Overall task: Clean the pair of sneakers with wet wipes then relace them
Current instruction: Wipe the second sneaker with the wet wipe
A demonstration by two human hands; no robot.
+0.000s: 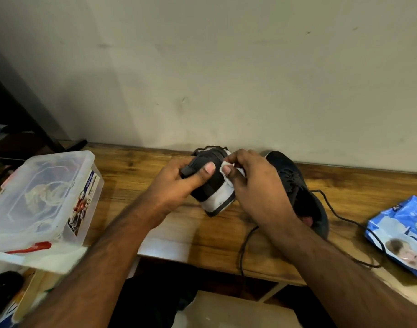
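Both hands work above the wooden table [202,237]: the left hand [179,183] grips the held sneaker [211,185], the right hand [254,183] pinches a wet wipe [227,165] against it; the second sneaker [297,185] lies just right.

Both forearms are bare to the frame's edge, with no sleeves. The left hand [179,178] and right hand [254,183] wear no gloves, and the fingers carry short, trimmed nails.
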